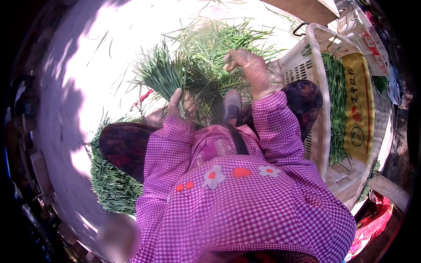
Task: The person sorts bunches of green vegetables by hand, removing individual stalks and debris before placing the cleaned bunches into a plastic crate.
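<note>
My left hand (181, 104), in a thin clear glove, grips a bunch of long green leafy stalks, likely garlic chives (161, 74), by its pale lower ends. The leaves fan up and to the left. My right hand (248, 67), gloved too, is raised to the right of the bunch with its fingers curled; a small bit of green seems pinched at the fingertips, though too small to tell exactly. Loose green leaves (213, 42) lie heaped on the ground in front of me, partly below both hands.
A big pile of green stalks (115, 187) lies by my left knee. On my right stands a white plastic crate (324, 98) holding green stalks (335, 115) and a yellow printed sack (358, 105). More crates (368, 46) stand behind it. A red bag (375, 223) lies at the lower right.
</note>
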Motion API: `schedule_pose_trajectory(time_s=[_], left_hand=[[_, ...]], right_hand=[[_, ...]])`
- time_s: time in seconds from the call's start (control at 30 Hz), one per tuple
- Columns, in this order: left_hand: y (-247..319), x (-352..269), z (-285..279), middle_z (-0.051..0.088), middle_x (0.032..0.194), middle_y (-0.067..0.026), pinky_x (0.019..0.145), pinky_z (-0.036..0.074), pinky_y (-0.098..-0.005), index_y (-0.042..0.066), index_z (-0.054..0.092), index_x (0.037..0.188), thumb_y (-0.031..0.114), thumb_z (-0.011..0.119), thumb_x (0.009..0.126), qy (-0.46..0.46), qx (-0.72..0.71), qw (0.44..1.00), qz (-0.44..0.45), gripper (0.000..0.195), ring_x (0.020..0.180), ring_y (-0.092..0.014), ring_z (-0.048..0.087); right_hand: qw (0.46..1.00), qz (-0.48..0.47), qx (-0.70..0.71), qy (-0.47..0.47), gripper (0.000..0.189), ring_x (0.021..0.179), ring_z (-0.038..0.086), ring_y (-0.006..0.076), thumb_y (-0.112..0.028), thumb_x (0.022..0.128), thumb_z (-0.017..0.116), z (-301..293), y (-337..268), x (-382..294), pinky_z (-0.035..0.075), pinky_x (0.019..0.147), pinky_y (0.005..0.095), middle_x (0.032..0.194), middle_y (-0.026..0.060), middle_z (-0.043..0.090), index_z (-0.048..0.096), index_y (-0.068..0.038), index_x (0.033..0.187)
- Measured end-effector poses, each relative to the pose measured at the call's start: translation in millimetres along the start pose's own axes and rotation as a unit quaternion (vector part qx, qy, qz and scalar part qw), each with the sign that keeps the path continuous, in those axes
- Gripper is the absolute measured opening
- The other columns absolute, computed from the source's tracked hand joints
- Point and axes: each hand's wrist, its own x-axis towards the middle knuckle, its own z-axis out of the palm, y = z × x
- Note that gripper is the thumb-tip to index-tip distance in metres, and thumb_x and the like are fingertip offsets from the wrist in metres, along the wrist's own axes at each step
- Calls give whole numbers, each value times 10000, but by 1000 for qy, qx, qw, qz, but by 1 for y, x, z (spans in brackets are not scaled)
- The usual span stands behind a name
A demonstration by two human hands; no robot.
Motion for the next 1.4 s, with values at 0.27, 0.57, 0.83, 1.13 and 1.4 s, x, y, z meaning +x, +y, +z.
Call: schedule_pose_trajectory(time_s=[0.27,0.57,0.83,1.13,1.4], left_hand=[[-7,-8,11,562,629,-33,433,428,-263,59,574,890,229,582,878,42,179,982,-32,170,484,-131,515],[-4,-2,5,616,702,-46,475,507,-289,43,590,875,158,611,858,126,99,986,45,118,550,-145,579],[-5,-8,26,632,770,-103,489,537,-270,-15,558,967,88,622,844,156,229,959,59,172,616,-178,635],[-29,0,14,623,844,-103,507,529,-309,10,482,1112,39,679,791,70,363,929,14,378,620,-176,616],[-30,-13,21,607,1005,-113,695,552,-317,4,440,1199,45,700,759,-69,234,968,-65,512,804,-213,643]], right_hand=[[969,132,-179,-111,372,735,606,144,-389,857,615,45,55,-7,474,710,269,775,77,650,671,-22,881],[993,77,30,-87,211,648,617,118,-174,874,612,48,31,-13,484,643,226,737,71,659,653,20,803],[975,89,-197,-43,414,797,638,190,-438,878,549,27,52,-1,480,761,294,945,80,687,662,-92,1076],[985,158,-37,-58,613,948,611,232,-381,851,638,61,112,-1,470,839,304,1068,183,623,481,89,1214],[932,138,327,69,268,776,620,159,-52,895,500,63,69,-12,515,701,276,956,73,626,534,4,1156]])
